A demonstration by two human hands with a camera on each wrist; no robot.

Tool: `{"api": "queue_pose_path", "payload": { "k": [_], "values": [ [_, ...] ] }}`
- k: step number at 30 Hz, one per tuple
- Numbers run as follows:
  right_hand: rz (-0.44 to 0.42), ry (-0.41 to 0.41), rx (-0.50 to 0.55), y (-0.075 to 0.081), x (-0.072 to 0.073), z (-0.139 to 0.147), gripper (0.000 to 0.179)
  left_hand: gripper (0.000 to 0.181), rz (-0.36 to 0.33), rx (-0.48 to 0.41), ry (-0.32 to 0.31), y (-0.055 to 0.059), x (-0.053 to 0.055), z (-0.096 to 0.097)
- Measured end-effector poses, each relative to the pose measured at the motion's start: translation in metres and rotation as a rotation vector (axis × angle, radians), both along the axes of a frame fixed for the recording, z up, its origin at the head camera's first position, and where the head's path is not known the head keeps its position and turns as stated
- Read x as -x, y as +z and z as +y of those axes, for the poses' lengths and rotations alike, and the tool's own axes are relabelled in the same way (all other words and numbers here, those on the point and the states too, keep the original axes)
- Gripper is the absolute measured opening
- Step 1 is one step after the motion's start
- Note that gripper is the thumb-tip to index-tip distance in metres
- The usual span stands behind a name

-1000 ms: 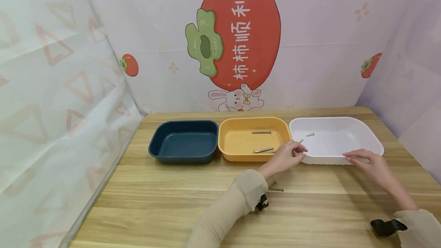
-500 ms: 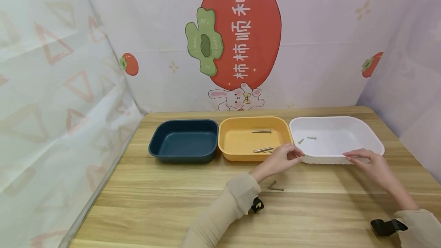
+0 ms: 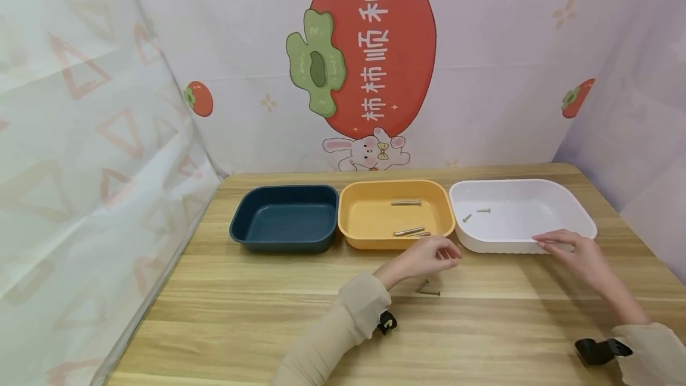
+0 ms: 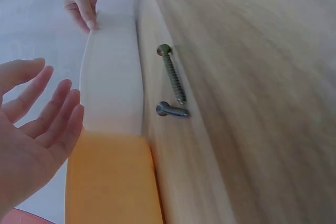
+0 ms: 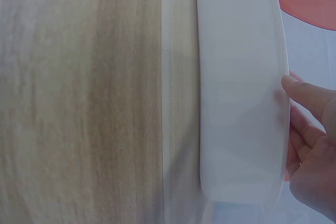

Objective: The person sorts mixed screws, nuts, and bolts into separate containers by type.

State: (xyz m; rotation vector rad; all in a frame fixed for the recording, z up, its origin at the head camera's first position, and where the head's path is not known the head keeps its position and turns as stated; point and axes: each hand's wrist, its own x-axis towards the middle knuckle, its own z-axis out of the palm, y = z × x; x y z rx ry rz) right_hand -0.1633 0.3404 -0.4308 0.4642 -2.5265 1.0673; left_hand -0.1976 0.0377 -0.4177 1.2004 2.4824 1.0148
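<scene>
My left hand [image 3: 427,257] hovers over the table in front of the yellow tray [image 3: 370,242], its fingers loosely bent and nothing between them. Just below it on the wood lie two screws [image 3: 429,292]; the left wrist view shows their threaded shafts and round heads, one a brassy screw [image 4: 172,74], the other a greyer screw [image 4: 172,110]. My right hand [image 3: 576,253] pinches the near rim of the white tray [image 5: 241,108], thumb outside and fingers over the inner side. Two small screws [image 3: 483,211] lie inside that white tray, toward its left end.
A dark blue tray [image 3: 289,247] stands at the left, in a row with the yellow and white ones. Several long screws [image 3: 406,202] lie in the yellow tray. Behind the wooden table [image 3: 241,314] hangs a printed cloth [image 3: 482,106].
A small screw has dropped from my left hand into the white tray beside another one. The left hand has then drawn back to the left and toward me. My right hand stays at the rim.
</scene>
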Motion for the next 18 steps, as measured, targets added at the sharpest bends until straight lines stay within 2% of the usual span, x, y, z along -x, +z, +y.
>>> {"api": "queue_pose_path", "payload": {
  "k": [8, 18],
  "values": [
    [-0.039, -0.002, -0.012, 0.001, 0.000, 0.000, 0.013, 0.018, -0.020, 0.131, -0.121, -0.005, -0.003, -0.014],
    [-0.064, -0.022, -0.022, 0.001, -0.001, 0.000, 0.014, 0.017, -0.019, 0.174, -0.116, -0.012, -0.004, -0.031]
  ]
}}
